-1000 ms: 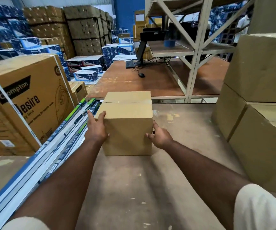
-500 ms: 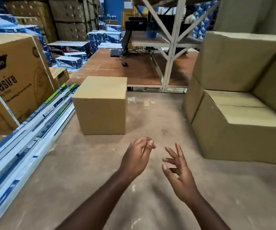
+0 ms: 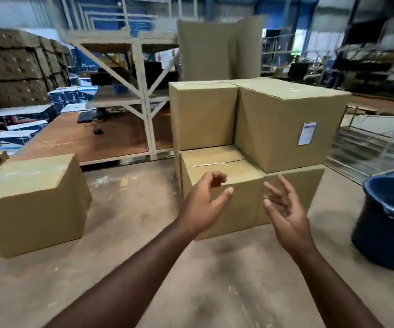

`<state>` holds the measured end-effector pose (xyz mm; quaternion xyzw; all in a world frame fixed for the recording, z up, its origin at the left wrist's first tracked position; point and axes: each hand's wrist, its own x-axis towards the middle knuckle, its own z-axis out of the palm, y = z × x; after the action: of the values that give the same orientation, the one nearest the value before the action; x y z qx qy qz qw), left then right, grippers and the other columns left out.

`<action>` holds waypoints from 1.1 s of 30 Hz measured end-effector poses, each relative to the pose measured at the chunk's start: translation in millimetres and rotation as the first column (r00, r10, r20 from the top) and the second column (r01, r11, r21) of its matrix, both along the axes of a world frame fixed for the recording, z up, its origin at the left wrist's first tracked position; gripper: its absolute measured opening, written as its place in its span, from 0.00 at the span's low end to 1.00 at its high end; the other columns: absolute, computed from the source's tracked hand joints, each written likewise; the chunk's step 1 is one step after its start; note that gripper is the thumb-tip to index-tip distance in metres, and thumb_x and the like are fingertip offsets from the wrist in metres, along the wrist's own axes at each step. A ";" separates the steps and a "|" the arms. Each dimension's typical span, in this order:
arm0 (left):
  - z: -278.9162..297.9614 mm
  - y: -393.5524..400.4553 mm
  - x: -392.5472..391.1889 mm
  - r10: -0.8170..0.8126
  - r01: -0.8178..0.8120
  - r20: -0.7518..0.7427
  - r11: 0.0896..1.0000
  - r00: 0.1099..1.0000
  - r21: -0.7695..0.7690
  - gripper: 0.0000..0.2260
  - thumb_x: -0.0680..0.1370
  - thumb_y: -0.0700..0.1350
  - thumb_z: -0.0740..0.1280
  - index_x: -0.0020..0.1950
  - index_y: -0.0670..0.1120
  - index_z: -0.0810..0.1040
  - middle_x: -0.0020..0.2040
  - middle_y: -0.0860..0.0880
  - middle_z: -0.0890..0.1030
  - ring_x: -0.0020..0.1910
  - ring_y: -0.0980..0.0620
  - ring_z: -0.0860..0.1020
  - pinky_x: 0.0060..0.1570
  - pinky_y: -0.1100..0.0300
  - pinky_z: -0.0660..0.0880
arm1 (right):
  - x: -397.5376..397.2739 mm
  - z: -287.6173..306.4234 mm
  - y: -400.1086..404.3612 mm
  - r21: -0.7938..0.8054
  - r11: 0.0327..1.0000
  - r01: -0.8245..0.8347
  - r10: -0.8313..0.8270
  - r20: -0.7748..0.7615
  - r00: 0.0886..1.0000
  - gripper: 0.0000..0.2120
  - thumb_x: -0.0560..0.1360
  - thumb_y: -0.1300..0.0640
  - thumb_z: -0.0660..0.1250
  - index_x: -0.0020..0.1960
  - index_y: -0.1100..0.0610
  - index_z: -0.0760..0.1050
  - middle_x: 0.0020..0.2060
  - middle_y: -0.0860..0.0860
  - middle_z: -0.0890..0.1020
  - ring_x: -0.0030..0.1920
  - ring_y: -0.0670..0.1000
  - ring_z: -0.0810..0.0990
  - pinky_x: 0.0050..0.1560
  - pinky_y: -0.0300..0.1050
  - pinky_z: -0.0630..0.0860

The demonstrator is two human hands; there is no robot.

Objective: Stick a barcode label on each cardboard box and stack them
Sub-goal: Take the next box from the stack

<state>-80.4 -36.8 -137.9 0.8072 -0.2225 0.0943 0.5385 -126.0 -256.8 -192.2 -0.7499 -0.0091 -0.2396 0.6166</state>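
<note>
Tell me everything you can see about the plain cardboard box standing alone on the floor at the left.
The plain brown cardboard box stands upright and closed on the concrete floor, left of the stacked boxes and apart from them. Clear tape runs along its top seam, glinting slightly. No label shows on the top or the two sides in view. Neither hand touches it.

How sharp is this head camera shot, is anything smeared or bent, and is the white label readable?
Head view: motion blur smears the edges, notably the dark blue plastic bucket and the cream metal rack; wide-angle distortion bows the frame's sides; the white barcode label on the upper right brown cardboard box is visible but its print is too blurred to read; both the left hand and right hand are fairly sharp.
</note>
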 end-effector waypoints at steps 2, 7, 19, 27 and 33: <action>24.1 -50.5 11.7 -0.015 0.015 -0.002 1.000 1.000 -0.015 0.19 0.79 0.51 0.72 0.68 0.52 0.72 0.61 0.58 0.79 0.61 0.61 0.76 0.57 0.66 0.73 | 17.7 17.5 -46.1 0.095 0.993 0.068 -0.068 0.002 0.998 0.29 0.83 0.59 0.67 0.80 0.43 0.63 0.69 0.43 0.79 0.66 0.47 0.79 0.60 0.47 0.78; 55.5 -143.2 49.3 -0.011 0.012 -0.019 1.000 1.000 0.007 0.28 0.77 0.52 0.73 0.74 0.53 0.65 0.68 0.53 0.73 0.66 0.54 0.74 0.66 0.51 0.74 | 68.7 52.8 -133.9 0.153 0.969 0.193 -0.189 -0.039 0.981 0.30 0.81 0.51 0.70 0.80 0.43 0.62 0.75 0.47 0.72 0.70 0.48 0.75 0.65 0.53 0.77; 44.7 -229.8 166.2 -0.061 0.082 -0.307 0.995 0.950 0.054 0.52 0.65 0.57 0.78 0.81 0.51 0.51 0.73 0.49 0.74 0.69 0.49 0.75 0.72 0.49 0.71 | 176.3 76.1 -230.9 0.159 0.950 0.268 -0.234 -0.207 0.950 0.33 0.81 0.53 0.71 0.80 0.49 0.59 0.68 0.50 0.76 0.61 0.53 0.76 0.61 0.48 0.71; 20.2 -233.4 199.2 -0.102 0.108 -0.302 0.994 0.948 0.004 0.58 0.56 0.65 0.79 0.81 0.57 0.53 0.74 0.52 0.71 0.70 0.52 0.74 0.72 0.51 0.71 | 200.9 89.1 -240.2 0.257 0.927 0.273 -0.235 -0.169 0.957 0.36 0.80 0.44 0.70 0.81 0.49 0.59 0.74 0.52 0.73 0.64 0.53 0.75 0.68 0.54 0.71; 24.0 -206.9 168.9 -0.101 0.092 -0.106 0.992 0.989 -0.091 0.56 0.62 0.65 0.80 0.81 0.64 0.49 0.80 0.57 0.62 0.77 0.56 0.65 0.76 0.48 0.65 | 159.4 80.2 -221.9 0.103 0.941 0.321 -0.323 -0.004 0.947 0.41 0.72 0.36 0.71 0.81 0.42 0.60 0.75 0.47 0.67 0.71 0.51 0.70 0.71 0.59 0.72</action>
<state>88.6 -243.8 -113.8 0.7756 -0.2271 0.0328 0.5881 33.4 -478.7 -112.1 -0.7073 0.1218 -0.3422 0.6065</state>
